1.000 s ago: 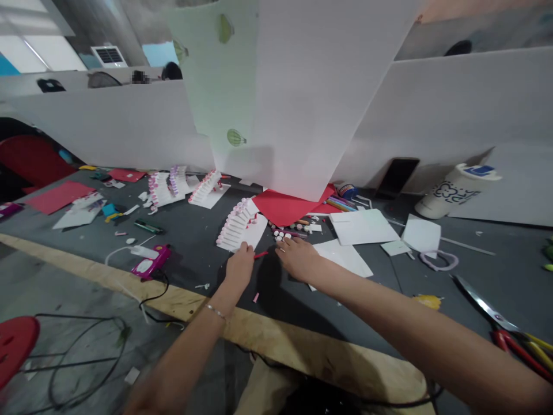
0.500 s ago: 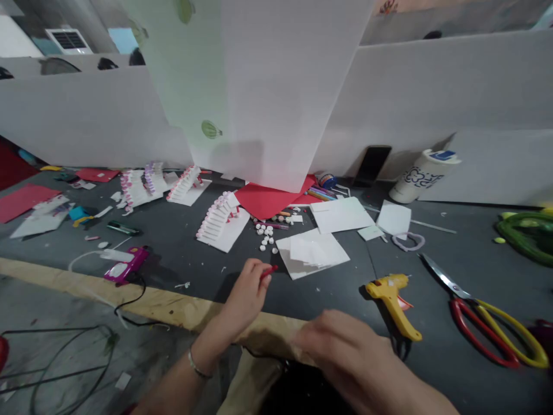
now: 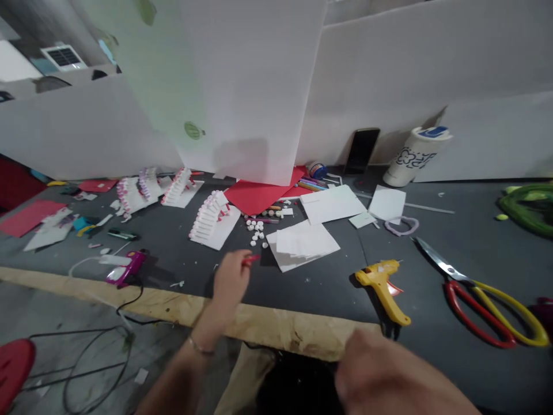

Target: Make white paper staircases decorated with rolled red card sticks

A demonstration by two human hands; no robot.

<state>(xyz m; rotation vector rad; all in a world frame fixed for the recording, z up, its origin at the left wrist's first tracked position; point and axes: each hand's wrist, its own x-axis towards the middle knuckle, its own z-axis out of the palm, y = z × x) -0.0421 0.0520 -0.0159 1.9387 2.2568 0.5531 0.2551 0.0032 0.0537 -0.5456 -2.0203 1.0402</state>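
Note:
My left hand is closed over the table near its front edge, pinching a small red stick-like piece that points to the right. My right hand is at the bottom, smeared by motion, and its fingers are hidden. Just beyond the left hand lie several small white round pieces and a stack of white cards. A stepped white paper model with pink ends stands on a card to the left. The yellow glue gun lies beyond my right hand.
Large scissors with red and yellow handles lie at the right. At the back stand a phone and a white tumbler. A purple device with a cord sits left, near the front edge. White boards rise behind the table.
The view has shifted. My left hand still holds the red piece. My right hand has moved to the right and down, away from the left, and is more blurred.

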